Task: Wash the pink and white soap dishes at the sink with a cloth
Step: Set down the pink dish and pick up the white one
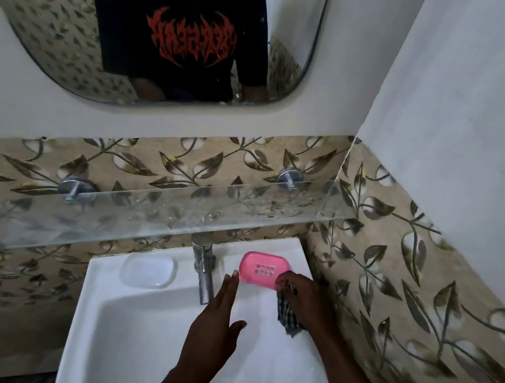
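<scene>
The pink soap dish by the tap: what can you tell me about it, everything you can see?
The pink soap dish is a glossy rounded oblong, plastic by its look, with two rows of small drain slots in its middle. It lies flat on the back ledge of the white sink, right of the metal tap. The right hand, gripping a checked cloth, covers its near right corner. The left hand has straight fingers reaching its left edge; contact is unclear.

Pink soap dish (262, 268) on sink (134, 332) ledge, right of tap (204, 268); white soap dish (148, 270) to the left. Left hand (215, 323), fingers straight, reaches the pink dish's left edge. Right hand (300, 296) grips checked cloth (289, 316) at its right corner.
</scene>
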